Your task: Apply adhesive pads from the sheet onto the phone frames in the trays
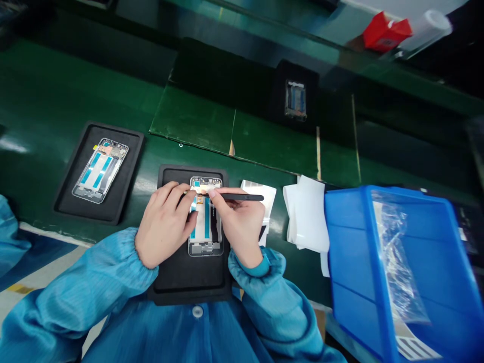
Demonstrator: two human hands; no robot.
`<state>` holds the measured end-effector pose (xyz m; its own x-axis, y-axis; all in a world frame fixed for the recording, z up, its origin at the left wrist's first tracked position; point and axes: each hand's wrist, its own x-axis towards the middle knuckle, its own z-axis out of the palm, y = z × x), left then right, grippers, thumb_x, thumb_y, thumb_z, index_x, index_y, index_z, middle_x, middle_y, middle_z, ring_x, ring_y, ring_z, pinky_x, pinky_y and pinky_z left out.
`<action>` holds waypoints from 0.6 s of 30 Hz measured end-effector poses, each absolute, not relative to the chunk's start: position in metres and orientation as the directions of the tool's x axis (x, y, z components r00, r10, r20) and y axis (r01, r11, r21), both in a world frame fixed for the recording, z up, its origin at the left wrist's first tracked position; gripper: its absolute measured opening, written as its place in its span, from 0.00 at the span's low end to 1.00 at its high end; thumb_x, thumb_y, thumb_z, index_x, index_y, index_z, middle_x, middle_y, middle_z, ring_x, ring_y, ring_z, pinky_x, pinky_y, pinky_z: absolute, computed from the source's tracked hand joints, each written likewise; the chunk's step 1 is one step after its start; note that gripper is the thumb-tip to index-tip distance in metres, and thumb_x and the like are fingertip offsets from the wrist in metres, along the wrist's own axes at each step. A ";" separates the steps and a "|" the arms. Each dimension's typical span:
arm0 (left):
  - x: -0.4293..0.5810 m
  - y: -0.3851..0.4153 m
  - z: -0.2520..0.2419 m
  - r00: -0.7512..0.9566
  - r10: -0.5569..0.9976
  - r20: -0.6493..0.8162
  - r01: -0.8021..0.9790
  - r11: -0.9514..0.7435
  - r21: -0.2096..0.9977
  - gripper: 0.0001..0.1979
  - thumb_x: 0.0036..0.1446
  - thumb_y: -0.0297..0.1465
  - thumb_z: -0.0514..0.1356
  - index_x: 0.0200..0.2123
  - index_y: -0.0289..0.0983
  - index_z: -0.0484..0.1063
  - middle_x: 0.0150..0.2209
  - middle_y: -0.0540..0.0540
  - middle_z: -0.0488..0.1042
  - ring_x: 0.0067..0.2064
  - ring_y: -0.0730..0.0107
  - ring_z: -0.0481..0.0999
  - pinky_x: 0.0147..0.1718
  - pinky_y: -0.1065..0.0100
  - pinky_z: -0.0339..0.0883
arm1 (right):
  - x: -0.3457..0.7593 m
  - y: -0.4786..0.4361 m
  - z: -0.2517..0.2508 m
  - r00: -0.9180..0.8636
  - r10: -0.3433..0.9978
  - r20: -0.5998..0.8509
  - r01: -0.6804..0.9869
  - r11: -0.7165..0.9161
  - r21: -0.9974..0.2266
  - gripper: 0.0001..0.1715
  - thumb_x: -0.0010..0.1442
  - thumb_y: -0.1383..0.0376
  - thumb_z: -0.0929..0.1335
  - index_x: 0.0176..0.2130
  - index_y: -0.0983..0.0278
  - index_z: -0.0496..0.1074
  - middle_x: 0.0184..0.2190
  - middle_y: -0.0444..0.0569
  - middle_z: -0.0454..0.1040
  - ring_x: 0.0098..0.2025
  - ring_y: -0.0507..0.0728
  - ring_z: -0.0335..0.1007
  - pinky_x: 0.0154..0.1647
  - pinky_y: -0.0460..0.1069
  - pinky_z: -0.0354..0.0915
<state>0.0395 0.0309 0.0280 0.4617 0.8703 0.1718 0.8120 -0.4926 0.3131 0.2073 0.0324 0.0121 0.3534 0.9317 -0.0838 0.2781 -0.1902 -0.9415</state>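
Observation:
An opened phone body (206,237) with blue adhesive strips lies in a black tray (181,280) in front of me. My left hand (166,219) curls over its upper left edge, with fingertips and thumb pressed on the phone. In my right hand (242,219) is a slim black stick tool (245,197), held like a pen almost level across the phone's upper part. Its thin tip points left, close to my left fingertips, near a small orange flex cable (200,200). Whether the left fingertips also pinch a small part is hidden.
Left stands another black tray (117,204) with an opened phone (100,171). A third phone (295,101) lies at the back. White sheets (307,214) and a blue bin (353,252) holding clear plastic (401,262) are right. A red box (386,33) sits back right; a person's sleeve (11,237) shows left.

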 end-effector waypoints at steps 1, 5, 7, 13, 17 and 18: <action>0.040 0.031 0.028 0.463 0.869 0.172 0.813 -0.494 0.309 0.19 0.65 0.31 0.56 0.57 0.31 0.71 0.56 0.35 0.73 0.60 0.46 0.67 0.56 0.47 0.67 | 0.207 0.033 0.012 0.352 0.932 -0.083 0.279 -0.189 -0.942 0.12 0.56 0.56 0.76 0.33 0.63 0.81 0.30 0.48 0.82 0.30 0.56 0.77 0.32 0.50 0.72; 0.040 0.030 0.029 0.481 0.862 0.162 0.819 -0.507 0.268 0.20 0.66 0.31 0.55 0.59 0.33 0.70 0.56 0.37 0.72 0.59 0.45 0.67 0.55 0.48 0.68 | 0.206 0.033 0.014 0.358 0.931 -0.072 0.295 -0.186 -0.937 0.11 0.57 0.57 0.75 0.34 0.63 0.81 0.31 0.49 0.82 0.31 0.56 0.77 0.32 0.50 0.72; 0.041 0.030 0.029 0.491 0.856 0.160 0.821 -0.516 0.243 0.19 0.66 0.31 0.55 0.58 0.35 0.70 0.56 0.37 0.72 0.59 0.45 0.67 0.54 0.48 0.68 | 0.205 0.033 0.015 0.362 0.930 -0.060 0.309 -0.181 -0.934 0.11 0.57 0.57 0.75 0.33 0.63 0.81 0.31 0.49 0.82 0.32 0.56 0.77 0.31 0.49 0.71; 0.040 0.030 0.033 0.535 0.831 0.150 0.821 -0.554 0.138 0.19 0.66 0.30 0.54 0.58 0.36 0.72 0.56 0.36 0.72 0.58 0.44 0.68 0.52 0.48 0.69 | 0.204 0.030 0.014 0.352 0.936 -0.013 0.372 -0.153 -0.915 0.10 0.58 0.58 0.74 0.33 0.62 0.81 0.30 0.47 0.82 0.25 0.52 0.71 0.24 0.47 0.65; 0.042 0.027 0.036 0.573 0.812 0.110 0.813 -0.581 0.049 0.21 0.66 0.30 0.53 0.60 0.36 0.70 0.57 0.35 0.72 0.57 0.44 0.70 0.51 0.47 0.68 | 0.208 0.025 0.019 0.370 0.929 0.007 0.324 -0.122 -0.938 0.08 0.57 0.59 0.75 0.34 0.61 0.81 0.31 0.47 0.83 0.28 0.54 0.76 0.29 0.49 0.71; 0.043 0.027 0.037 0.583 0.807 0.098 0.809 -0.588 0.030 0.21 0.66 0.30 0.53 0.61 0.37 0.70 0.58 0.35 0.72 0.57 0.44 0.70 0.51 0.47 0.68 | 0.210 0.023 0.022 0.394 0.919 0.021 0.299 -0.107 -0.948 0.07 0.57 0.59 0.75 0.34 0.61 0.81 0.32 0.47 0.83 0.31 0.55 0.77 0.33 0.50 0.73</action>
<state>0.0431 0.0267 0.0366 0.5828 0.8067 0.0977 0.8085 -0.5877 0.0301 0.2104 0.0226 0.0215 0.3943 0.9187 0.0211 0.2991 -0.1066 -0.9482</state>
